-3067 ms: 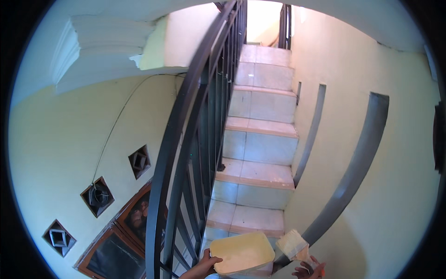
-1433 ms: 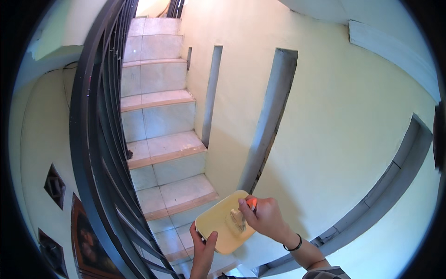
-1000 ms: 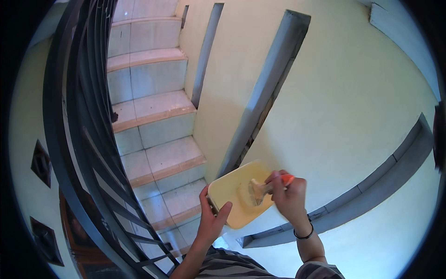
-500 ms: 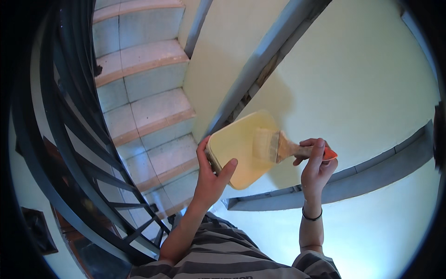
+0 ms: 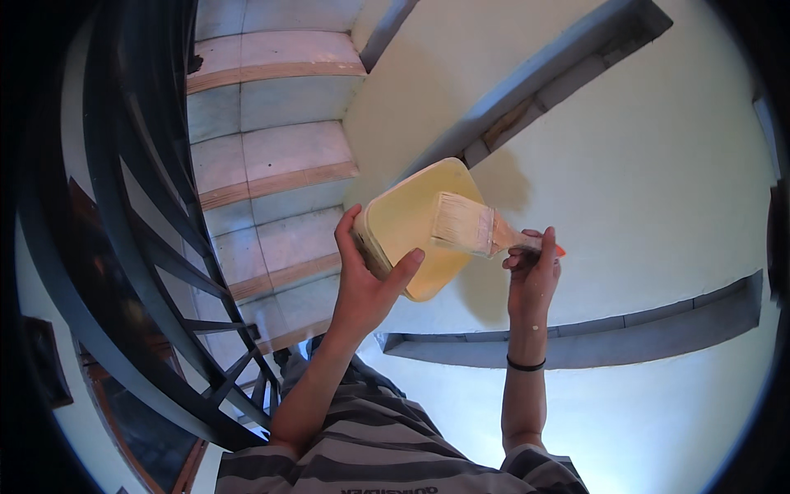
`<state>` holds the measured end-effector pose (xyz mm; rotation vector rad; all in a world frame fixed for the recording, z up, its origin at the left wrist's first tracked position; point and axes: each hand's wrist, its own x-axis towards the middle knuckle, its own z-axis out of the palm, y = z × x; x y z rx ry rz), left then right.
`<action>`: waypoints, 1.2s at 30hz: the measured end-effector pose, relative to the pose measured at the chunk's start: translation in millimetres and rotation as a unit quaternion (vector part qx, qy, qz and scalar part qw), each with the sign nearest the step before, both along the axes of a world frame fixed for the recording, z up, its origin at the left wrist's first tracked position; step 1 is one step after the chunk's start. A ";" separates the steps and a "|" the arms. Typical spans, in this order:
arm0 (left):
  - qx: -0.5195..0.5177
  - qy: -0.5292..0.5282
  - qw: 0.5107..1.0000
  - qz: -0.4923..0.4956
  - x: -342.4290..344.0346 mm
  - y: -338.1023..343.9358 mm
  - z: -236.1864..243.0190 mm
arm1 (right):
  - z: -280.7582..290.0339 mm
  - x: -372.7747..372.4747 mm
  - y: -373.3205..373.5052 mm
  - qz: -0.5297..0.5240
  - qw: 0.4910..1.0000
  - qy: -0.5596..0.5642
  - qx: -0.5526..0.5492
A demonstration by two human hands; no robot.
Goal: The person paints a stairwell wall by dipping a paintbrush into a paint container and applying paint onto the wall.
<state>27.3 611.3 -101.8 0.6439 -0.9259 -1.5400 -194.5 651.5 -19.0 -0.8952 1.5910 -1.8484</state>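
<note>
Wall [image 5: 658, 165]: pale yellow-cream, fills the right and upper right of the view. Two grey recessed bands cross it, one slanting from the upper right down toward the middle [image 5: 559, 74], one running low across the right [image 5: 625, 329]. A shadow of the held things falls on the wall just beside them.

Staircase [image 5: 280, 156]: tiled steps with brownish nosings, upper left to centre, meeting the wall on their right side.

Railing [image 5: 140, 206]: dark metal, curved, sweeps down the left side of the view, to the left of the steps.

Striped shirt [image 5: 387, 453]: grey and dark bands, lower edge, both forearms coming up from it.

Paint tray [image 5: 415, 226]: flat, rounded-corner, yellow-cream, tilted, held up in front of the wall at centre. Left hand [image 5: 366, 280] is clamped on its lower left edge, thumb lying across the face, fingers wrapped behind the rim.

Brush [image 5: 477, 229]: wide, flat, pale bristles lying against the tray's upper right face, touching it. Handle points right; an orange tip shows past the fingers. Right hand [image 5: 533, 267] is closed around the handle, fingers curled over it from above.

Wristband [image 5: 527, 364]: thin, dark, on the right wrist, below the hand.
</note>
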 end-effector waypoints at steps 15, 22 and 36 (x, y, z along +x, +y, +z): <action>0.004 -0.083 0.983 0.164 4.0 -68.5 -18.4 | -8.2 45.8 -50.6 0.056 0.988 0.145 -0.019; 0.017 -0.042 0.980 0.196 4.3 -95.6 -53.0 | -25.5 62.1 -69.9 0.114 0.960 0.250 -0.059; 0.025 -0.050 0.974 0.222 9.8 -104.4 -46.3 | -41.9 51.7 -92.8 0.095 0.994 -0.049 -0.018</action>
